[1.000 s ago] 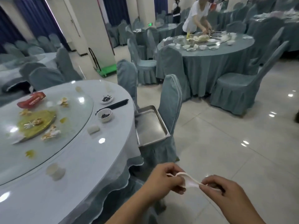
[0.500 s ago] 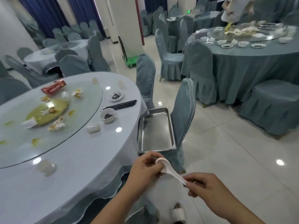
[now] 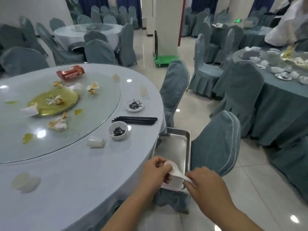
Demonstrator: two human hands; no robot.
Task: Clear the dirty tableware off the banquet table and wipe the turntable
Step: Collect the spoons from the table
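Observation:
A white ceramic spoon (image 3: 175, 172) hangs over the near end of a steel tray (image 3: 175, 144) that sits on a chair seat. My left hand (image 3: 155, 170) grips the spoon's bowl and my right hand (image 3: 205, 182) pinches its handle. On the round table (image 3: 80, 172) lie a white bowl with dark scraps (image 3: 118, 130), a small dish with dark scraps (image 3: 134, 105), black chopsticks (image 3: 135, 120) and a tipped white cup (image 3: 95, 142). The glass turntable (image 3: 93, 114) carries a gold plate (image 3: 55, 101), crumpled tissues, yellow stains and a red box (image 3: 70, 72).
Blue covered chairs (image 3: 216, 144) stand beside the table's right edge. A second set table (image 3: 280, 100) with several dishes is at the right, where a person in white works. A green cart (image 3: 162, 60) stands by a pillar. Tiled floor lies between the tables.
The view has swung left and down toward the table. Both hands have carried the spoon forward, from over the floor to over the tray's near end.

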